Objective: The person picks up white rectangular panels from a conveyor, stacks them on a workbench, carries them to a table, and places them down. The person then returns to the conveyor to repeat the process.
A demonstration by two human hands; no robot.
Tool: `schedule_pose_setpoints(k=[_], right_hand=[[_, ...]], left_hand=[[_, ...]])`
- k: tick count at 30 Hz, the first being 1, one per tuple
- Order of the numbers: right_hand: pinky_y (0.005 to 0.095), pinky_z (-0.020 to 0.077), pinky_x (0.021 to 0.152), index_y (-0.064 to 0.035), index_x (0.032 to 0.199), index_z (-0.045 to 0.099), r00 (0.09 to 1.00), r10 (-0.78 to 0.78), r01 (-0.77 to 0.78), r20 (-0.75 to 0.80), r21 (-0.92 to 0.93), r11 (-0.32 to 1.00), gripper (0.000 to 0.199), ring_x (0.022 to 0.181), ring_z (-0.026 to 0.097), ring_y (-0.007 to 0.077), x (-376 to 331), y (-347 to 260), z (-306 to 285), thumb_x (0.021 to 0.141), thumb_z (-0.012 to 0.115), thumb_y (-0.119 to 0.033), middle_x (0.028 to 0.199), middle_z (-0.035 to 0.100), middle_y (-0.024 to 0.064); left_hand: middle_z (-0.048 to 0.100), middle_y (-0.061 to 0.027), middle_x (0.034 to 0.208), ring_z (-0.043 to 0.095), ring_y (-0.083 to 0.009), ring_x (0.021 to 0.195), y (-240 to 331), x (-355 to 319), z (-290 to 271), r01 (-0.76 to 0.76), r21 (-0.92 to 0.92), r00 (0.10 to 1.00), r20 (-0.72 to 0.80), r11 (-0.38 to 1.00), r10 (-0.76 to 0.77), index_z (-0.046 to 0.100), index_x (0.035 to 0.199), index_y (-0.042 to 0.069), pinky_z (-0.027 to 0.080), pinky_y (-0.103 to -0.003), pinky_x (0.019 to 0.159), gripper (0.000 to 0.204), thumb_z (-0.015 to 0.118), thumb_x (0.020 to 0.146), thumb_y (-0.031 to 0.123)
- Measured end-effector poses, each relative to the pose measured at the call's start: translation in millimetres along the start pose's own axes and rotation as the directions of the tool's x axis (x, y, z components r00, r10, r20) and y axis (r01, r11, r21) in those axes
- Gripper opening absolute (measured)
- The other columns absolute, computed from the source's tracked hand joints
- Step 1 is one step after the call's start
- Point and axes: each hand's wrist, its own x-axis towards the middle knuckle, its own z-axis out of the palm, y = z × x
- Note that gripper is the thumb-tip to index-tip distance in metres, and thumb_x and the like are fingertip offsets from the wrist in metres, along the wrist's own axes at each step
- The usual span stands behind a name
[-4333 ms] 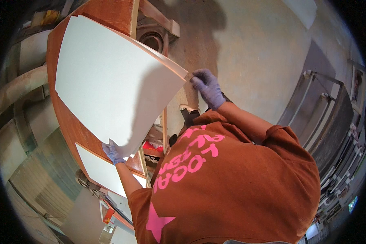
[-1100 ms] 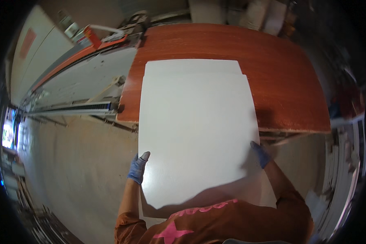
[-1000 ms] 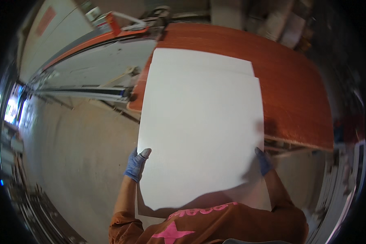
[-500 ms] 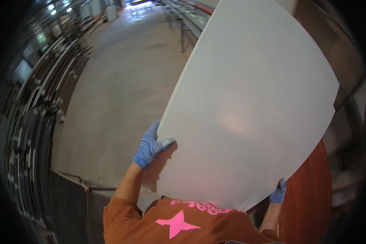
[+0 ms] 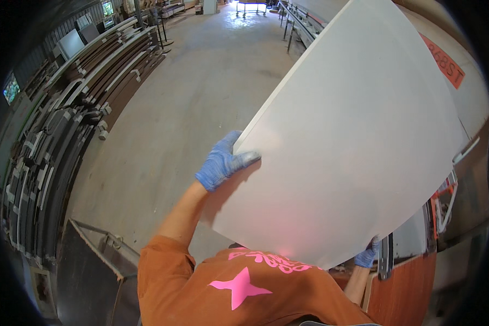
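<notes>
A large, smooth white panel (image 5: pixel 353 136) stands tilted in front of my body and fills the middle and right of the view. My left hand (image 5: pixel 226 161), in a blue glove with a pale thumb, grips the panel's left edge, thumb on the near face and fingers behind. Low on the right, my right hand (image 5: pixel 368 254), gloved in blue too, holds the lower right edge; most of its fingers are hidden behind the panel. The panel's bottom edge is close to my orange shirt.
Long boards and dark profiles (image 5: pixel 65 141) lie stacked along the left. A dark box-like piece (image 5: pixel 89 271) stands at lower left. A reddish-brown wooden board (image 5: pixel 402 288) is at lower right, below a metal rail (image 5: pixel 386 255). A long machine frame (image 5: pixel 304 24) and a wheeled cart (image 5: pixel 250 7) stand farther back.
My view has turned to the right. The panel leans further right, and my left hand appears higher and farther right with it. Both hands keep their hold.
</notes>
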Motion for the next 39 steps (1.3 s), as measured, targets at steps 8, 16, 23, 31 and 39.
schedule_pose_setpoints(k=[8, 16, 23, 31, 39], right_hand=[[0.0447, 0.0417, 0.099, -0.0045, 0.130, 0.046, 0.996, -0.075, 0.081, 0.057, -0.098, 0.992, 0.060, 0.115, 0.051, 0.0281, 222.7, 35.0, 37.2, 0.082, 0.064, -0.036, 0.128, 0.052, 0.0119], [0.0444, 0.0428, 0.097, -0.0049, 0.131, 0.045, 0.994, 0.057, -0.046, 0.098, -0.116, 0.992, 0.065, 0.115, 0.051, 0.0289, 328.6, 93.2, 34.5, 0.078, 0.067, -0.035, 0.127, 0.053, 0.0119], [0.0445, 0.0410, 0.099, -0.0060, 0.134, 0.041, 0.999, -0.050, 0.049, -0.009, -0.100, 0.994, 0.076, 0.117, 0.049, 0.0307, 360.6, 186.3, 1.0, 0.073, 0.071, -0.040, 0.129, 0.050, 0.0116], [0.0444, 0.0401, 0.099, -0.0045, 0.134, 0.040, 0.986, -0.101, 0.090, -0.133, -0.084, 0.992, 0.077, 0.116, 0.049, 0.0311, 370.7, 179.2, -3.5, 0.075, 0.068, -0.045, 0.129, 0.050, 0.0126], [0.0437, 0.0395, 0.099, -0.0062, 0.135, 0.040, 0.975, -0.179, 0.160, -0.130, -0.145, 0.976, 0.077, 0.117, 0.048, 0.0293, 484.6, 135.4, -21.4, 0.075, 0.067, -0.046, 0.130, 0.049, 0.0108]], left_hand=[[0.063, -0.0096, 0.092, 0.059, -0.0179, 0.087, -56.4, 193.1, -5.7, -0.025, 0.075, 0.996, -0.082, 0.997, 0.031, 0.057, 0.110, 0.002, 0.049, -0.031, 0.076, 0.060, 0.078, 0.070, 0.042], [0.058, -0.0051, 0.090, 0.055, -0.0125, 0.081, -119.2, 237.9, 0.2, 0.009, -0.258, 0.989, -0.141, 0.966, -0.046, 0.054, 0.110, 0.002, 0.047, -0.026, 0.068, 0.055, 0.076, 0.073, 0.036], [0.059, -0.0070, 0.087, 0.055, -0.0129, 0.079, -189.7, 309.1, -26.5, -0.021, -0.090, 0.998, -0.052, 0.996, 0.016, 0.055, 0.107, 0.001, 0.047, -0.028, 0.070, 0.054, 0.076, 0.074, 0.038], [0.061, -0.0113, 0.094, 0.056, -0.0169, 0.084, -220.4, 424.8, 16.6, -0.041, 0.051, 0.996, 0.085, 0.998, 0.037, 0.055, 0.112, -0.002, 0.047, -0.031, 0.075, 0.066, 0.073, 0.073, 0.048], [0.062, -0.0103, 0.098, 0.057, -0.0176, 0.089, -209.5, 540.9, 76.9, -0.068, -0.026, 0.980, 0.183, 0.997, 0.071, 0.056, 0.111, 0.000, 0.047, -0.031, 0.079, 0.063, 0.073, 0.073, 0.047]])
